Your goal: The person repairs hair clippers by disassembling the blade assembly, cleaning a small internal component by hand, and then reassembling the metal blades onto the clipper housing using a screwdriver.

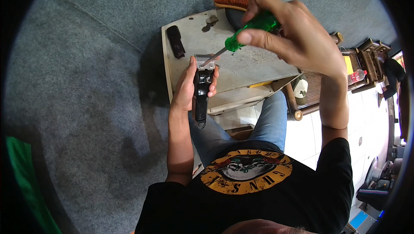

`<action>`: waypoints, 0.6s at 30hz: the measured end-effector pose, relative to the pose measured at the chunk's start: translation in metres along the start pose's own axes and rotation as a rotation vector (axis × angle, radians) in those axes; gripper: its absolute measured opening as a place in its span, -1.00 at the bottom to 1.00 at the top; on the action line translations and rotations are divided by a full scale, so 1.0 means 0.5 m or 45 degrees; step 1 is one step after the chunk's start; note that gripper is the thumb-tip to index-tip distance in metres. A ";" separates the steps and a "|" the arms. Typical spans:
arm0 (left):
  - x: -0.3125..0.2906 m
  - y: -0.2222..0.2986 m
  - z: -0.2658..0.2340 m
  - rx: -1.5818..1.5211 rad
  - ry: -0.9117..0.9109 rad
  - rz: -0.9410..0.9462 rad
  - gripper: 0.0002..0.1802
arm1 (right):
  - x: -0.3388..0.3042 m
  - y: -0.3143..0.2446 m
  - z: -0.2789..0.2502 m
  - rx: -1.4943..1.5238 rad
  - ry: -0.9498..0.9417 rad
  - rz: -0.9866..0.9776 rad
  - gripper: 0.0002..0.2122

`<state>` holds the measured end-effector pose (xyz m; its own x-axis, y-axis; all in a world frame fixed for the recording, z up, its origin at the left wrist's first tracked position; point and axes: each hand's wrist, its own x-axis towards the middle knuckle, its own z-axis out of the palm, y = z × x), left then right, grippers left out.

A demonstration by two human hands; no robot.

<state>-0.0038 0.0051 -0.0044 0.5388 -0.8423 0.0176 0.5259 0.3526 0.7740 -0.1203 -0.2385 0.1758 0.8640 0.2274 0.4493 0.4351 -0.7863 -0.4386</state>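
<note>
My left hand (186,85) is closed round a black hair clipper (202,94), blade end pointing away from me. Its metal blade (207,65) is uncovered, with screw heads showing on the plate. In my right hand (304,40) is a screwdriver (233,44) with a clear green handle, gripped between thumb and fingers. The thin shaft slants down to the left, and its tip meets the blade plate near the left screw; whether it sits in the slot is too small to tell. A dark clipper cover (175,42) lies on the worn white tabletop (241,72), beyond my left hand.
A reddish-bristled brush (230,1) rests at the table's far edge beside a dark rounded object. Below the tabletop, an open drawer (235,98) faces my knees. To the right, a bamboo bench (312,89) holds a cap (300,91) and a red-labelled bottle (357,76).
</note>
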 end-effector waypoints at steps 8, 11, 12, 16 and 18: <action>-0.006 -0.007 -0.021 -0.008 -0.041 0.049 -0.25 | 0.000 0.029 0.004 -0.041 0.089 -0.267 -0.58; -0.007 -0.008 -0.025 -0.035 -0.011 0.052 -0.26 | -0.008 -0.001 -0.015 -0.002 -0.140 0.256 -0.58; -0.005 -0.009 -0.025 -0.036 -0.020 0.056 -0.26 | -0.009 -0.007 -0.017 0.013 -0.197 0.452 -0.57; -0.004 -0.009 -0.024 -0.022 -0.036 0.074 -0.27 | -0.010 0.032 0.021 -0.041 0.174 -0.298 -0.54; -0.006 -0.009 -0.025 -0.009 -0.034 0.075 -0.27 | -0.017 0.020 -0.002 -0.044 -0.042 -0.080 -0.52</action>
<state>0.0007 0.0111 -0.0158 0.5516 -0.8303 0.0799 0.4982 0.4048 0.7668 -0.1234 -0.2486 0.1684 0.8432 0.2952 0.4493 0.4803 -0.7892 -0.3827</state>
